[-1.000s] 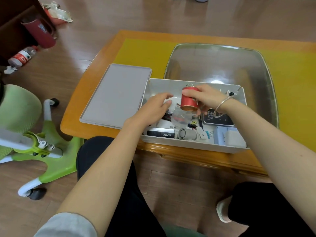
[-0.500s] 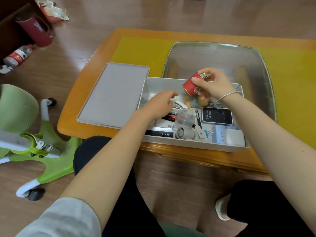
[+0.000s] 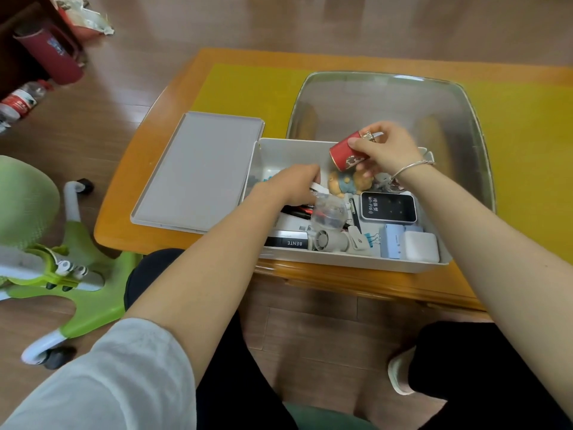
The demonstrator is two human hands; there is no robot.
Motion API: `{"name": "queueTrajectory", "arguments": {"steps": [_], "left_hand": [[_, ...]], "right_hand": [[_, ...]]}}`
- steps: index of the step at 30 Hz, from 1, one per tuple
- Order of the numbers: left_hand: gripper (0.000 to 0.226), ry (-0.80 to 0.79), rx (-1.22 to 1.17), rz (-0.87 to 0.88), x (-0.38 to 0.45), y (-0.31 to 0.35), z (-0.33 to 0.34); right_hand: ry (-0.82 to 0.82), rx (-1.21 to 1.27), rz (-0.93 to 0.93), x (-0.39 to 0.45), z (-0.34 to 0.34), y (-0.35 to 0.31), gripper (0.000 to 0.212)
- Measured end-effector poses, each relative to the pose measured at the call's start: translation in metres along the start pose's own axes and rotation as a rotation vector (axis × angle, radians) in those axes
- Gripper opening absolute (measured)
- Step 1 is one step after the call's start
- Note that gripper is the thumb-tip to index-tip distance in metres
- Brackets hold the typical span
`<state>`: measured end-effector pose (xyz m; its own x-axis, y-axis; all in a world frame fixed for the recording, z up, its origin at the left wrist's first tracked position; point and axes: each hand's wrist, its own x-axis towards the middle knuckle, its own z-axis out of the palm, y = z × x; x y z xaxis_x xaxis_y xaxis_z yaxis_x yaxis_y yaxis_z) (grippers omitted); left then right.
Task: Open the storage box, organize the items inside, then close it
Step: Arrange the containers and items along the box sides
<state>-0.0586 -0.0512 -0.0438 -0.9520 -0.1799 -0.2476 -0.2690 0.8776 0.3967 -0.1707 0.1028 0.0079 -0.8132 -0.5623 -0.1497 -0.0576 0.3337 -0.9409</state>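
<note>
While the storage box (image 3: 347, 262) stands open, the right hand (image 3: 384, 147) grips a red canister (image 3: 345, 152) above its far wall, long axis tilted. The left hand (image 3: 294, 184), fingers curled, reaches among contents; its grasp is hidden.

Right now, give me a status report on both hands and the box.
Right hand grips small red can, lifted above open white storage box. Left hand down among items inside. Grey lid off, lying left of box.

Bright, even light; glare on tray (image 3: 459, 97); wide-angle edge warp.
</note>
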Motion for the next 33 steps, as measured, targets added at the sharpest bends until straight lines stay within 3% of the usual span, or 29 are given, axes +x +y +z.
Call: {"name": "queueTrajectory", "arguments": {"steps": [3, 10, 12, 17, 20, 23, 26, 33], "left_hand": [[0.035, 0.071, 0.006, 0.022, -0.007, -0.005, -0.006], [0.023, 0.427, -0.134, 0.021, -0.047, -0.025, -0.036], [0.026, 0.374, -0.142, 0.010, -0.060, -0.030, -0.042], [0.021, 0.048, -0.162, -0.015, -0.077, -0.031, -0.044], [0.029, 0.095, -0.154, -0.007, -0.067, -0.027, -0.046], [0.014, 0.156, -0.017, 0.008, -0.047, -0.023, -0.044], [0.029, 0.028, 0.132, -0.038, -0.029, -0.022, -0.034], [0.028, -0.092, 0.282, -0.168, -0.018, -0.018, -0.024]], "right_hand": [[-0.007, -0.077, -0.064, -0.004, 0.003, 0.001, 0.031], [-0.042, -0.150, -0.095, 0.000, 0.022, 0.006, 0.029], [-0.050, -0.173, -0.094, 0.001, 0.027, 0.008, 0.030], [-0.070, -0.178, -0.104, 0.003, 0.030, 0.011, 0.030], [-0.080, -0.175, -0.105, 0.002, 0.029, 0.012, 0.029], [-0.079, -0.177, -0.109, 0.002, 0.028, 0.012, 0.029], [-0.067, -0.146, -0.099, 0.003, 0.027, 0.012, 0.029], [-0.090, -0.228, -0.112, 0.006, 0.025, 0.011, 0.030]]}}
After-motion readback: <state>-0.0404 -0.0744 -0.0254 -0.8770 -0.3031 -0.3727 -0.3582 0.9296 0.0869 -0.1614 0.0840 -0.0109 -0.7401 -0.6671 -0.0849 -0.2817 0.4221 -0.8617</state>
